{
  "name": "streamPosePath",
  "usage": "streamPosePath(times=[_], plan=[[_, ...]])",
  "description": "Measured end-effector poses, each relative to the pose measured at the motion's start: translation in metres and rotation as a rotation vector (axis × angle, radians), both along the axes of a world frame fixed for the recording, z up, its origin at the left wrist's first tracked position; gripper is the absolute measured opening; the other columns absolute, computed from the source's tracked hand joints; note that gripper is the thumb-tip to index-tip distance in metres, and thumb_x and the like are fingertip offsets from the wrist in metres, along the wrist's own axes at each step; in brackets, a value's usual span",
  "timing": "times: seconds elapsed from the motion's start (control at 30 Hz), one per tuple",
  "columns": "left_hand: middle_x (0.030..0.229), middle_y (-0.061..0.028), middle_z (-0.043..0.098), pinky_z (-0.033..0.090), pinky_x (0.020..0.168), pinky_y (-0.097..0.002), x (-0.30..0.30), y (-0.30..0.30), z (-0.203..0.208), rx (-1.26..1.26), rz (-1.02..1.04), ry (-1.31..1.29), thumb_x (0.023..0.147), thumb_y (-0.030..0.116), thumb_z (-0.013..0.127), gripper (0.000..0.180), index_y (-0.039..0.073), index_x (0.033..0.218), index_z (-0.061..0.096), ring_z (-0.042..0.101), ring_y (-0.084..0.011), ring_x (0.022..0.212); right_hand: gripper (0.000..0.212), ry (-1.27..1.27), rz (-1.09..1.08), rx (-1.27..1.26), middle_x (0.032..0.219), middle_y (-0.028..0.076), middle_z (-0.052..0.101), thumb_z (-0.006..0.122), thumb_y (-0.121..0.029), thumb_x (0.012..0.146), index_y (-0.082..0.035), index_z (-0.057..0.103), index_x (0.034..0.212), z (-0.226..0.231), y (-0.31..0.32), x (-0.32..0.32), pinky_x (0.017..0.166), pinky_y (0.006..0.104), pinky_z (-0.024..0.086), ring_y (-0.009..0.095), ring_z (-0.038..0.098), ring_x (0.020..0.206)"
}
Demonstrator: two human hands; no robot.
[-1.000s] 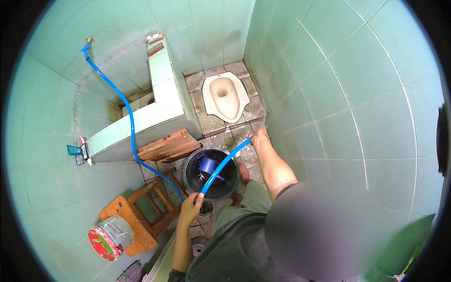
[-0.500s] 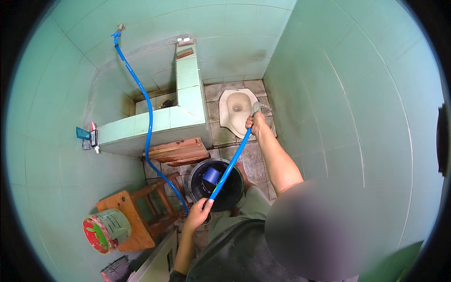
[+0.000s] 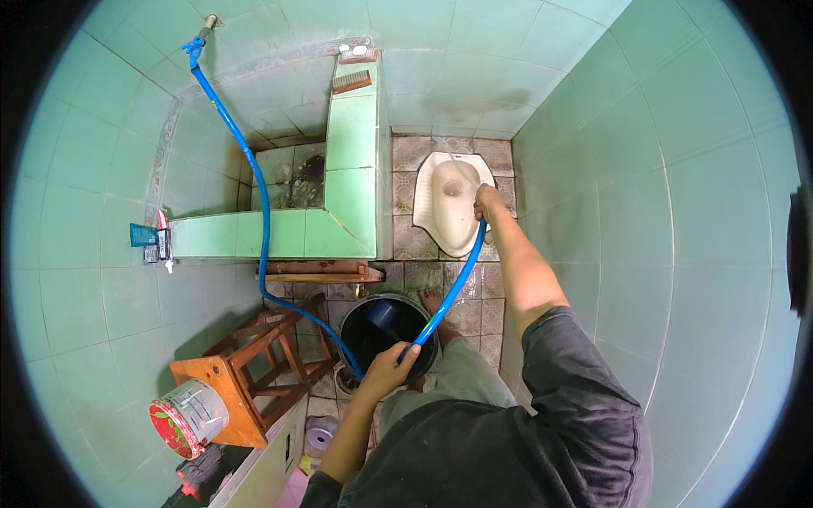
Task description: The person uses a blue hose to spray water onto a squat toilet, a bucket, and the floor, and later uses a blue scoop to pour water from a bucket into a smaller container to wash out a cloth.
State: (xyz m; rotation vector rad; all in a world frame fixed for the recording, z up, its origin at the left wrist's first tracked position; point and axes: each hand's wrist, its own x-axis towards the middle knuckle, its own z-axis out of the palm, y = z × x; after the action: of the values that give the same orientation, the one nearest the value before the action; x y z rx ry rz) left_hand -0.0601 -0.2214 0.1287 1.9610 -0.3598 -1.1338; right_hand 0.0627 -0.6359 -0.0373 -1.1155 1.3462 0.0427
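A blue hose (image 3: pixel 264 222) runs from a wall tap (image 3: pixel 209 23) at the upper left, down past the tiled basin and into my hands. My left hand (image 3: pixel 391 370) is closed around its middle, above the near side of a black bucket (image 3: pixel 429 351). Farther forward, my right hand (image 3: pixel 488 203) grips the hose near its end, over the right edge of a cream squat toilet (image 3: pixel 424 207). A thin, pale streak that looks like water goes from the hose end across the toilet bowl. In the bucket is a blue dipper (image 3: pixel 383 315).
A green-tiled basin wall (image 3: pixel 351 190) stands left of the toilet, with a brush (image 3: pixel 351 81) on it. Wooden boards (image 3: pixel 318 271) lean at its foot. At lower left a wooden stool (image 3: pixel 229 389) lies on its side beside a paint pail (image 3: pixel 190 415). My bare foot (image 3: pixel 430 300) is near the bucket.
The view has shifted and levelled. My right hand still holds the hose end, now with a thinner streak reaching farther up the bowl. My left hand keeps its grip.
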Motion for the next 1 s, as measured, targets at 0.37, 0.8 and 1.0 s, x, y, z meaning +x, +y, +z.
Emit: streamPosePath(times=[0.37,0.8,1.0], plan=[[0.070,-0.0147,0.060,0.045,0.060,-0.0350,0.028,-0.065,-0.010,-0.040,0.045,0.018,0.095,0.042,0.053,0.043,0.002,0.103,0.063,0.056,-0.0228,0.061,0.022,0.339,0.757,-0.133,0.062,0.016,0.061,0.048,-0.006,0.085,0.002,0.065,0.073,-0.056,-0.048,0.097,0.046,0.0387,0.043,0.028,0.058,0.051],[0.087,-0.0157,0.067,0.049,0.069,-0.0346,0.030,-0.064,-0.007,0.100,0.002,0.174,0.092,0.045,0.056,0.046,0.003,0.108,0.064,0.063,-0.0238,0.075,0.022,0.536,1.096,-0.074,0.065,0.023,0.059,0.044,-0.002,0.077,0.003,0.065,0.079,-0.141,-0.003,0.073,0.058,0.0450,0.045,0.032,0.059,0.058],[0.094,-0.0182,0.068,0.050,0.076,-0.0373,0.020,-0.043,-0.013,0.068,-0.007,0.181,0.090,0.047,0.058,0.048,0.004,0.109,0.064,0.066,-0.0309,0.085,0.007,0.523,1.322,-0.127,0.064,0.020,0.061,0.065,0.006,0.070,0.004,0.060,0.065,-0.129,0.048,0.029,0.043,0.0446,0.039,0.026,0.052,0.048]])
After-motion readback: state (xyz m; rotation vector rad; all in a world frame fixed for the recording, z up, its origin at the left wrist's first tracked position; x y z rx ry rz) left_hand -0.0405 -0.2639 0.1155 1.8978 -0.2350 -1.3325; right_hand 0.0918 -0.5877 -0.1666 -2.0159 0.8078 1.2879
